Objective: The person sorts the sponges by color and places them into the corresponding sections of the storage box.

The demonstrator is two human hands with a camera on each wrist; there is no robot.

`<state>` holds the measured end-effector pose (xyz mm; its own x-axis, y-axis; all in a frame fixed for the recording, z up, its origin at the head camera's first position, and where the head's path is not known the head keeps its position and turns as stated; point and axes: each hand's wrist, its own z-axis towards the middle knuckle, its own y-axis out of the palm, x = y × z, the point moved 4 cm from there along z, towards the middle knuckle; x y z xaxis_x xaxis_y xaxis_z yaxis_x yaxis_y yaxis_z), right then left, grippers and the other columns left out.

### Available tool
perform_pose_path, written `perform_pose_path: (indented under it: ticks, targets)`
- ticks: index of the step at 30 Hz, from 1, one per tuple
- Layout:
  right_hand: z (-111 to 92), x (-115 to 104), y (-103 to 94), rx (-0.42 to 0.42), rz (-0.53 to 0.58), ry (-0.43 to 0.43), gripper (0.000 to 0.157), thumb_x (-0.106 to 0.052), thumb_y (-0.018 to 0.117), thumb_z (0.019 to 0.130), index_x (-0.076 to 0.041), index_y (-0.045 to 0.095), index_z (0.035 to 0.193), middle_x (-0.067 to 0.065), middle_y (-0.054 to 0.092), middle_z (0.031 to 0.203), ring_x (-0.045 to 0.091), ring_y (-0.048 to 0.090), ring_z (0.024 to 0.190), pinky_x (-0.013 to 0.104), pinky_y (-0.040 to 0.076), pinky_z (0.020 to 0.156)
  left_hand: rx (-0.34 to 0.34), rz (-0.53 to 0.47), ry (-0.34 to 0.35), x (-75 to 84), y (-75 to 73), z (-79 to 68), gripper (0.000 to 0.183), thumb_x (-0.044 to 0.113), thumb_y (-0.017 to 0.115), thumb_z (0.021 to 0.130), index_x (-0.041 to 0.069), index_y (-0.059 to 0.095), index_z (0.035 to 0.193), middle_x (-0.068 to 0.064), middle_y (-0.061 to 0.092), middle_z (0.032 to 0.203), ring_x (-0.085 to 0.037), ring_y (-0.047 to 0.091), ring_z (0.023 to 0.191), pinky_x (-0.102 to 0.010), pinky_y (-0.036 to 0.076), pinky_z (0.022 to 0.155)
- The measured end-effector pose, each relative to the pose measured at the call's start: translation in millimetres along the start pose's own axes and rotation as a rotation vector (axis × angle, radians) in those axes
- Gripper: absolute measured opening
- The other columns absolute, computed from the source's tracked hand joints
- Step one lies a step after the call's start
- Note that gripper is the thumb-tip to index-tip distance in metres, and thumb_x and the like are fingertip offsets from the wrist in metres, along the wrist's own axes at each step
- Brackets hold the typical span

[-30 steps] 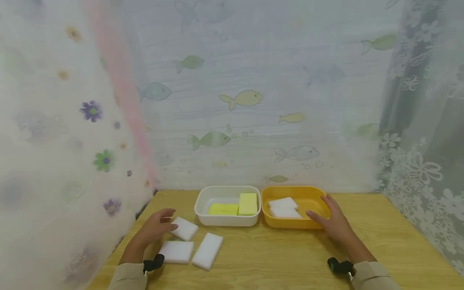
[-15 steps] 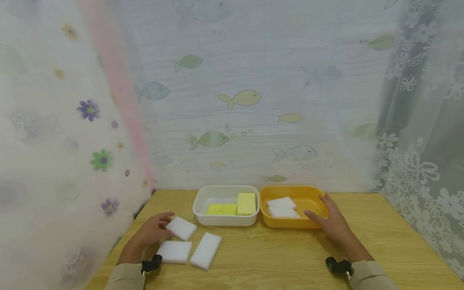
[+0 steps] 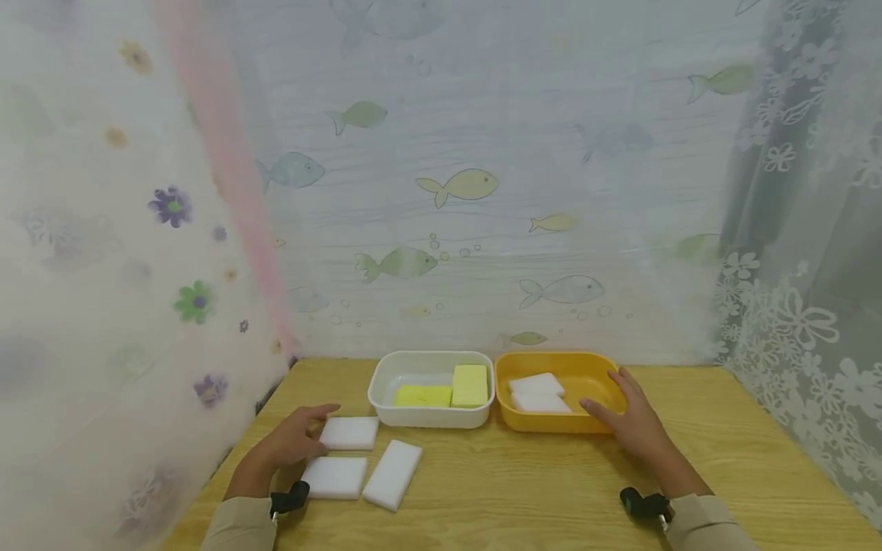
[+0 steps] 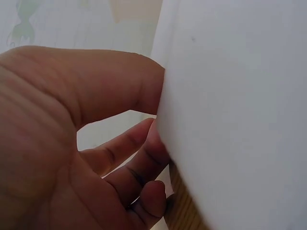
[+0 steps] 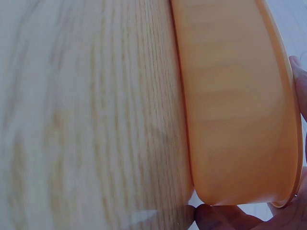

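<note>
My left hand [image 3: 291,439] pinches the left end of a white sponge block [image 3: 351,434] lying left of the tubs. In the left wrist view, thumb and fingers meet its edge, and the white face [image 4: 235,105] fills the right side. Two more white sponges lie close by, one flat [image 3: 335,478] just below the hand and one slanted [image 3: 393,475] to its right. My right hand [image 3: 637,422] grips the right end of an orange-yellow plastic tub [image 3: 537,422], thumb at the front rim. Fingers [image 5: 230,218] reach round the tub's corner in the right wrist view.
Against the orange tub stands a white tub [image 3: 430,418] with yellow sponges [image 3: 470,386] inside. Two white sponges [image 3: 540,402] lie in the orange tub's left half. The wooden table [image 3: 524,490] ends at a fish-print curtain [image 3: 475,291] behind.
My left hand has closed on the upper white sponge, which has turned from slanted to nearly straight. The right hand keeps its place on the orange tub.
</note>
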<state>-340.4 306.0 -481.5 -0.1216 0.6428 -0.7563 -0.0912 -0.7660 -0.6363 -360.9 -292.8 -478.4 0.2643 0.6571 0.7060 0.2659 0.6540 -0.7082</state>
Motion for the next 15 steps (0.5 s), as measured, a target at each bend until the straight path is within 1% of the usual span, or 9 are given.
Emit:
perform_pose_path:
  ticks: [3, 4, 5, 7, 10, 15]
  targets:
    - [0.7, 0.7, -0.2, 0.002, 0.003, 0.000, 0.105, -0.060, 0.065, 0.097, -0.001, 0.012, 0.166, 0.022, -0.006, 0.173, 0.059, 0.006, 0.153, 0.082, 0.018, 0.111, -0.022, -0.004, 0.040, 0.9, 0.1, 0.8, 0.070, -0.006, 0.081, 0.081, -0.009, 0.053, 0.145, -0.040, 0.045, 0.149, -0.051, 0.060, 0.122, -0.039, 0.061, 0.076]
    - [0.7, 0.7, -0.1, 0.002, 0.006, -0.002, 0.105, -0.059, 0.065, 0.097, -0.001, 0.012, 0.166, 0.022, -0.006, 0.173, 0.059, 0.006, 0.153, 0.082, 0.017, 0.111, -0.017, 0.002, 0.034, 1.1, 0.2, 0.8, 0.067, -0.006, 0.081, 0.080, -0.009, 0.056, 0.142, -0.037, 0.047, 0.149, -0.051, 0.058, 0.124, -0.040, 0.061, 0.078]
    - [0.6, 0.7, 0.0, 0.002, 0.007, -0.002, 0.105, -0.059, 0.065, 0.097, -0.001, 0.012, 0.165, 0.023, -0.006, 0.173, 0.059, 0.006, 0.153, 0.082, 0.017, 0.111, -0.012, 0.011, 0.029, 1.2, -0.2, 0.6, 0.065, -0.005, 0.082, 0.080, -0.009, 0.057, 0.140, -0.036, 0.048, 0.148, -0.048, 0.060, 0.122, -0.041, 0.061, 0.078]
    - [0.4, 0.4, 0.1, 0.002, 0.009, -0.004, 0.104, -0.058, 0.066, 0.097, -0.001, 0.012, 0.165, 0.023, -0.006, 0.173, 0.059, 0.006, 0.153, 0.082, 0.017, 0.111, 0.002, 0.012, -0.003, 0.9, -1.0, -0.2, 0.063, -0.005, 0.082, 0.079, -0.008, 0.059, 0.138, -0.035, 0.050, 0.146, -0.042, 0.064, 0.113, -0.041, 0.060, 0.078]
    - [-0.4, -0.1, 0.2, 0.001, 0.011, -0.003, 0.104, -0.058, 0.066, 0.097, 0.000, 0.012, 0.165, 0.023, -0.006, 0.173, 0.060, 0.006, 0.153, 0.082, 0.017, 0.111, 0.027, 0.011, -0.044, 0.7, -2.5, -1.7, 0.063, -0.004, 0.084, 0.078, -0.005, 0.061, 0.137, -0.032, 0.055, 0.143, -0.035, 0.065, 0.105, -0.041, 0.058, 0.077]
    - [-1.1, -1.1, 0.0, 0.001, 0.011, 0.002, 0.105, -0.059, 0.066, 0.097, 0.000, 0.012, 0.165, 0.023, -0.006, 0.173, 0.060, 0.006, 0.153, 0.082, 0.017, 0.111, 0.074, -0.014, -0.102, -2.0, -5.5, -5.0, 0.063, -0.004, 0.084, 0.077, -0.002, 0.061, 0.136, -0.027, 0.060, 0.133, -0.029, 0.065, 0.097, -0.040, 0.057, 0.076]
